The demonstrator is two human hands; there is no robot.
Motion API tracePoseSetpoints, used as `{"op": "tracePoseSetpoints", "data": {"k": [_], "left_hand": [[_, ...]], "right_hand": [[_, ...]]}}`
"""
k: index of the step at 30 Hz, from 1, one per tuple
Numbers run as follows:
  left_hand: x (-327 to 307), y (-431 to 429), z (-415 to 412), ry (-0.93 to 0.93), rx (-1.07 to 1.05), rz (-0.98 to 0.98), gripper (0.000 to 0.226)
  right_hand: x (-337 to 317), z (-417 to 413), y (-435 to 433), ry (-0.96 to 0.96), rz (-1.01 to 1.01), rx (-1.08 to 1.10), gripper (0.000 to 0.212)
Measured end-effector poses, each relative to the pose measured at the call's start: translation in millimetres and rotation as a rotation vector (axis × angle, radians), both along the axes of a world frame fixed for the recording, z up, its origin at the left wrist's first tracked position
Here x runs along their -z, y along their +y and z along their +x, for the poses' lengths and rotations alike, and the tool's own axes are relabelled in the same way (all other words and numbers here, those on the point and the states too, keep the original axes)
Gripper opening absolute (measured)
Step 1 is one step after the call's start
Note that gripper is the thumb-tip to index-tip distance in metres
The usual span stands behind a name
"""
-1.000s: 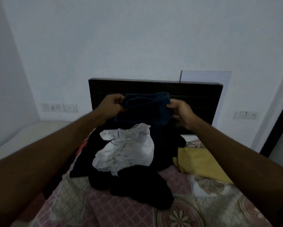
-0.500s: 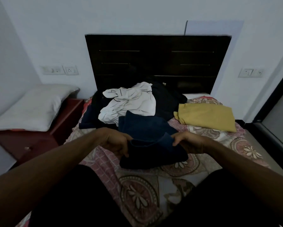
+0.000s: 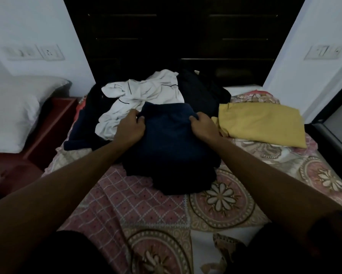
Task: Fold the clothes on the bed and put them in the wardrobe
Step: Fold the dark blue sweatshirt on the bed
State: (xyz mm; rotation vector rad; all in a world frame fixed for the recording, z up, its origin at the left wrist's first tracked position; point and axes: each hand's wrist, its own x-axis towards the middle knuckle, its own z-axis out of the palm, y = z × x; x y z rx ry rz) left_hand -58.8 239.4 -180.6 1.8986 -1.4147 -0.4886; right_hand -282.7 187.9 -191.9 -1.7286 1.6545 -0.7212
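Note:
A dark navy garment [image 3: 170, 143] lies spread on the patterned bedspread [image 3: 146, 206] in the middle of the bed. My left hand [image 3: 131, 127] grips its upper left corner and my right hand [image 3: 202, 126] grips its upper right corner, fingers curled into the cloth. Behind it sits a crumpled white garment [image 3: 144, 95] on a pile of dark clothes [image 3: 201, 89]. A folded mustard-yellow garment [image 3: 263, 123] lies flat to the right.
A dark wooden headboard [image 3: 182, 36] stands at the back against the white wall. A white pillow [image 3: 13, 113] rests on a red-brown bedside cabinet [image 3: 53, 123] at the left. A dark door frame [image 3: 332, 119] runs along the right.
Both hands brought the navy garment down from in front of the headboard onto the bed, then pushed its top edge farther back toward the pile. The camera tilted downward.

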Motion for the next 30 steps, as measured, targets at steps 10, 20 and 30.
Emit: {"op": "tracePoseSetpoints", "data": {"k": [10, 20, 30], "left_hand": [[37, 5, 2, -0.239, -0.060, 0.265, 0.062], [26, 31, 8, 0.340, -0.068, 0.455, 0.087], [0, 61, 7, 0.767, 0.007, 0.617, 0.047]], "right_hand": [[59, -18, 14, 0.200, 0.014, 0.101, 0.055], [35, -46, 52, 0.115, 0.283, 0.026, 0.099], [0, -41, 63, -0.466, 0.481, 0.123, 0.016]]}}
